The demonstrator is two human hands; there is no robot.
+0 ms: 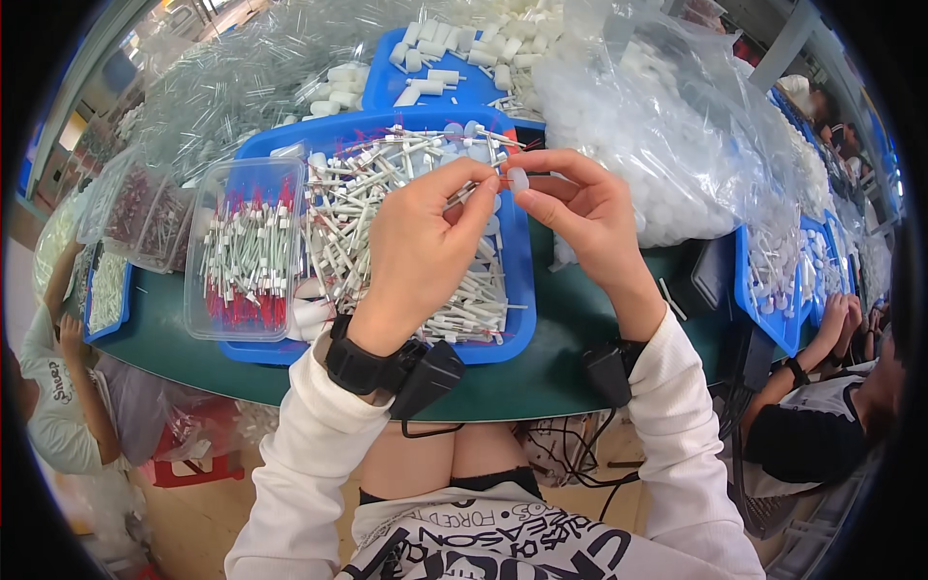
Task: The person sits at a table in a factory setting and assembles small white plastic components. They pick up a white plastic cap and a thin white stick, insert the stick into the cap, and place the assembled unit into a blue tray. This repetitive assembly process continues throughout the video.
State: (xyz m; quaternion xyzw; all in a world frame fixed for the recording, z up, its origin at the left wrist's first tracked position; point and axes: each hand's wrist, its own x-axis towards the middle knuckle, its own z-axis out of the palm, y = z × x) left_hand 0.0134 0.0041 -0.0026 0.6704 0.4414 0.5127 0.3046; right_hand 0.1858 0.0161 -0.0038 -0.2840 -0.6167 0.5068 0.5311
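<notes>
Left hand (422, 253): palm turned away, fingertip grip on the thin stick (462, 194) partly concealed; stick's near end covered by the fingers. Right hand (580, 215): small white cap (518, 180) pinched, its lower half behind the thumb. Blue tray (517, 290): middle contents masked by both hands. Clear box (244, 249): individual red-tipped pieces too small to separate. Clear bag (667, 126): white contents blurred through plastic. Co-worker on the left (58, 387) and co-worker on the right (822, 416): cut off by the dark fisheye rim. Far tray (435, 68): upper part bent and indistinct
</notes>
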